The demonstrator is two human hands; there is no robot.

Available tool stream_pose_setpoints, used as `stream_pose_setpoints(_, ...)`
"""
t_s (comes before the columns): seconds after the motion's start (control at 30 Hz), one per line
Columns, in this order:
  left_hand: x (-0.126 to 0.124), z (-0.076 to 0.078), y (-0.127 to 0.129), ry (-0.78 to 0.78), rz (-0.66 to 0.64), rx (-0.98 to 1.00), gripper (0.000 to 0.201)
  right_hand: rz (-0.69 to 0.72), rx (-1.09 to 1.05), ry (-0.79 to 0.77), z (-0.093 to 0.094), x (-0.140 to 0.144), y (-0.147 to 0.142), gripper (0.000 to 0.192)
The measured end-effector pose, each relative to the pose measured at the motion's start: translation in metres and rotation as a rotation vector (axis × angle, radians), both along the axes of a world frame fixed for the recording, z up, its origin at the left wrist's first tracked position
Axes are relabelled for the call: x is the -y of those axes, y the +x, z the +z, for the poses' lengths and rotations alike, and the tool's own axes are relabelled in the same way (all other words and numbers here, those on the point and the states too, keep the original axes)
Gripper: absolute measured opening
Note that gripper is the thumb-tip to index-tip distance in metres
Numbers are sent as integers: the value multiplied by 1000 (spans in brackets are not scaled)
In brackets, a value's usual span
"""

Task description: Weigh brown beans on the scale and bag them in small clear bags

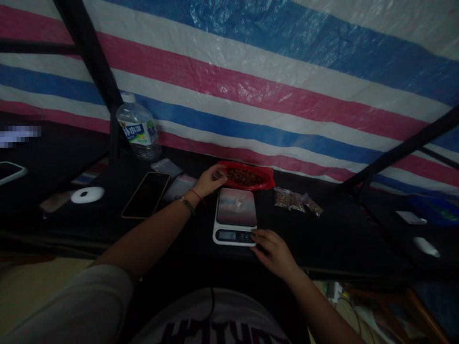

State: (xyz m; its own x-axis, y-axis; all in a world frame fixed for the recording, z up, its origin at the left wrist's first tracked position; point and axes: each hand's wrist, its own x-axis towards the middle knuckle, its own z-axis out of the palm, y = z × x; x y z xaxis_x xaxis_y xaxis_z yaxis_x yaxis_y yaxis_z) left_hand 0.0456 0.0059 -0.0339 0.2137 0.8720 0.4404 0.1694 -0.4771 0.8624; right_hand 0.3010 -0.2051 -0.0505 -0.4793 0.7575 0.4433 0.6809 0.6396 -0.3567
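Observation:
A small white kitchen scale (235,216) sits on the dark table, its glossy platform reflecting light. My right hand (273,249) rests at the scale's front right corner, a fingertip touching the button area beside the display. My left hand (210,181) reaches to the left edge of a red plastic bag (247,176) filled with brown bits, just behind the scale; the fingers are curled at the bag's rim, and whether they pinch anything is unclear. To the right of the scale lie three small clear packets (297,200) of the same brown stuff.
A water bottle (139,128) stands at the back left against a striped tarp. A dark phone (146,194), empty clear bags (179,187) and a white round disc (87,194) lie left of the scale. Black frame poles cross left and right.

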Motion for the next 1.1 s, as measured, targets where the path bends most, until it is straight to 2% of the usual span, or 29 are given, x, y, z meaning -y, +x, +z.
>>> stream_pose_setpoints(0.13,1,1,-1,21,0,-14,42,-49,-51,66,15,-9,7,27)
stream_pose_setpoints(0.23,1,2,-1,49,11,-23,42,-111,-96,111,44,-35,5,26)
stream_pose_setpoints(0.33,3,3,0,64,23,-44,46,-112,-124,77,77,-77,-15,34)
stream_pose_setpoints(0.4,5,5,1,75,18,-41,51,-35,-93,14,94,-108,-37,38)
stream_pose_setpoints(0.47,6,6,2,86,21,-34,57,56,-18,-43,103,-137,-61,34)
stream_pose_setpoints(0.6,6,5,2,78,28,-25,69,159,149,-186,105,-179,-92,19)
stream_pose_setpoints(0.7,3,2,-1,47,36,17,79,218,135,-275,109,-198,-94,13)
stream_pose_setpoints(0.77,1,0,-2,38,24,85,82,236,73,-270,116,-206,-90,15)
stream_pose_setpoints(0.93,-1,1,-4,-109,-104,306,56,224,-142,-338,123,-218,-80,17)
stream_pose_setpoints(1.03,0,4,-3,-192,-93,322,47,190,-269,-353,112,-221,-79,18)
stream_pose_setpoints(1.1,1,6,-3,-214,-62,319,46,147,-363,-360,101,-222,-80,28)
